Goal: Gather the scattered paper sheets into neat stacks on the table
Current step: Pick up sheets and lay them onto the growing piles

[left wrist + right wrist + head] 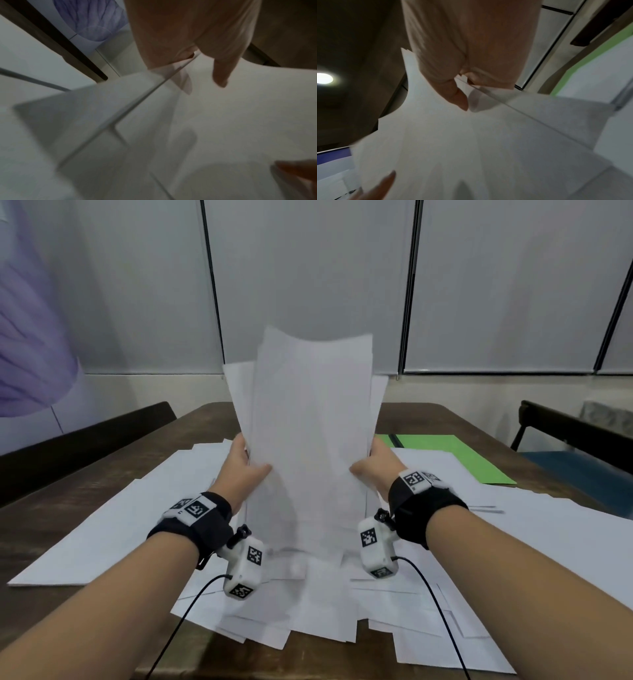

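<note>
thin white sheets, a bundle of paper (310, 440) held upright over the middle of the table (102, 474), lower edge down on the loose pages beneath, top edge curling forward and slightly fanned. left hand (241, 470) gripping the bundle's left edge, thumb (221, 75) flat across the front face, fingers behind. right hand (375, 469) clamped on the right edge the same way, thumb (453, 94) in front, sheet corners poking out unevenly by the palm. soft, floppy stock, bowing between the two grips. underneath and all round, scattered sheets (445, 594) overlapping at odd angles on dark, grainy wood, some hanging near the front edge. flat green folder (455, 457) at the far right, partly covered by white pages. dark chair (565, 433) with a blue seat off to the right, dark bench back (85, 446) to the left. pale wall panels (479, 285) behind, split by black strips, partly hidden by the raised bundle. wrist straps (202, 518) with black-and-white markers on both arms.
</note>
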A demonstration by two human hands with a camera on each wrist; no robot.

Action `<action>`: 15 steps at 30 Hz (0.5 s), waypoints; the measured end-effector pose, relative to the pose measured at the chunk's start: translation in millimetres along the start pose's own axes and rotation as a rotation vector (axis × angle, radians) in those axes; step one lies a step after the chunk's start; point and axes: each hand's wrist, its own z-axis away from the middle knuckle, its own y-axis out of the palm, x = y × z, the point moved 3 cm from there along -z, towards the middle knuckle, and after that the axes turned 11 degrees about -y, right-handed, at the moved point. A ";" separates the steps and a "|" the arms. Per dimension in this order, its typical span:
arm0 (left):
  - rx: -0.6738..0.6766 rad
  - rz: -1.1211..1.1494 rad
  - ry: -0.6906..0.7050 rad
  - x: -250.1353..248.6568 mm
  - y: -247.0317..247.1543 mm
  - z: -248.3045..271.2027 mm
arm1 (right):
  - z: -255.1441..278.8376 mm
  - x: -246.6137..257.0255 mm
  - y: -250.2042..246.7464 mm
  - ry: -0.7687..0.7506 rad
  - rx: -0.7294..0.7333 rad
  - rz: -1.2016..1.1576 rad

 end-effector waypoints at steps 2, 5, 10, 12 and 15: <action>-0.034 0.073 0.089 -17.9 -2.9 -1.2 | -2.0 31.1 -1.2 -0.100 -0.041 -0.070; -0.096 0.112 0.142 -30.4 -9.2 -4.8 | -4.8 49.0 -0.1 -0.148 -0.050 -0.205; -0.153 0.085 0.085 -7.6 -15.4 -7.0 | 4.0 23.8 4.6 -0.062 -0.062 -0.216; -0.134 0.040 0.004 12.3 -15.5 -5.8 | 10.7 9.7 8.6 0.011 -0.027 -0.174; -0.130 -0.004 -0.086 37.6 -11.6 -1.3 | 15.0 -9.0 18.7 0.073 0.013 -0.116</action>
